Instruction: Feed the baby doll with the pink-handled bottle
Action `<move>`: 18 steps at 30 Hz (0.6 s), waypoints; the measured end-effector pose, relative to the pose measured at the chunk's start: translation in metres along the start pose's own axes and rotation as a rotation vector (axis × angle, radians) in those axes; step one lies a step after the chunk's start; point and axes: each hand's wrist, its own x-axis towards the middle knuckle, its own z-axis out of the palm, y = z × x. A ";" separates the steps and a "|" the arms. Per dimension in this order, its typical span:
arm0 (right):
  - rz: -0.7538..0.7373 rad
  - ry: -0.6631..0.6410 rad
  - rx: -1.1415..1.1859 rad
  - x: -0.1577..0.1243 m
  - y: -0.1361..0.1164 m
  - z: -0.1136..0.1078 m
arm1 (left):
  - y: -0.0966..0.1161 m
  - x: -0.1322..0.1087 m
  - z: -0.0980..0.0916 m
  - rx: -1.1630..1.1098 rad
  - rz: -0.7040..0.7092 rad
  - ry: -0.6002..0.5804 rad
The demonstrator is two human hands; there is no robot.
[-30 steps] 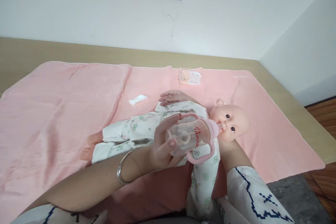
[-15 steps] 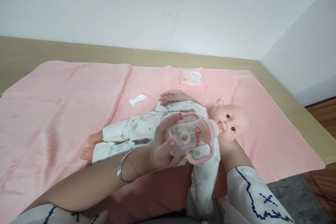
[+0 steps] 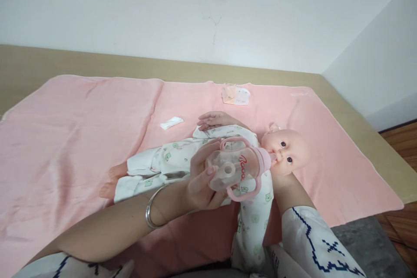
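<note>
A baby doll (image 3: 286, 152) in a white printed romper lies on a pink blanket (image 3: 74, 130), head to the right. My left hand (image 3: 202, 178) is wrapped round the base of a clear pink feeding bottle (image 3: 239, 167) with two loop handles. The bottle's teat touches the doll's mouth. My right forearm (image 3: 289, 193) reaches under the doll's head; that hand is hidden behind the head and neck.
A small folded white wipe (image 3: 171, 123) and a crumpled clear packet (image 3: 235, 94) lie on the blanket behind the doll. The blanket covers a wooden table (image 3: 365, 130) set against a white wall. The table's right edge drops to the floor.
My left hand has turned the bottle slightly about its axis, so the handles and the red lettering have shifted. The doll and my right arm stay as they were.
</note>
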 end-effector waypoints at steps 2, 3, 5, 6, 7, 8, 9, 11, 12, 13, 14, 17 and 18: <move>-0.007 0.007 0.006 0.001 0.002 -0.001 | 0.002 0.004 0.000 -0.021 0.023 -0.018; -0.010 0.011 0.009 0.002 0.003 -0.001 | 0.003 0.006 0.001 -0.030 0.034 -0.027; -0.013 0.013 0.014 0.003 0.004 -0.001 | 0.005 0.008 0.001 -0.029 0.026 -0.033; -0.012 0.013 0.014 0.003 0.004 -0.001 | 0.005 0.009 0.001 -0.022 0.033 -0.036; -0.012 0.014 0.016 0.003 0.004 -0.001 | 0.005 0.009 0.001 -0.012 0.043 -0.037; -0.013 0.015 0.017 0.002 0.003 0.000 | 0.005 0.009 0.001 -0.007 0.050 -0.039; -0.014 0.016 0.019 0.001 0.002 0.000 | 0.004 0.009 0.000 -0.004 0.055 -0.039; -0.018 0.020 0.022 -0.002 0.000 0.003 | 0.004 0.009 0.000 -0.001 0.056 -0.032; -0.020 0.022 0.023 -0.004 -0.001 0.004 | 0.004 0.009 0.000 -0.004 0.056 -0.030; -0.022 0.025 0.024 -0.005 -0.002 0.005 | 0.004 0.009 0.000 -0.010 0.057 -0.031; -0.023 0.028 0.025 -0.006 -0.002 0.006 | 0.004 0.009 0.000 -0.017 0.058 -0.036; -0.022 0.043 0.028 -0.006 -0.003 0.008 | 0.004 0.010 0.000 -0.035 0.056 -0.048; -0.020 0.049 0.029 -0.005 -0.003 0.009 | 0.003 0.009 0.000 -0.039 0.053 -0.048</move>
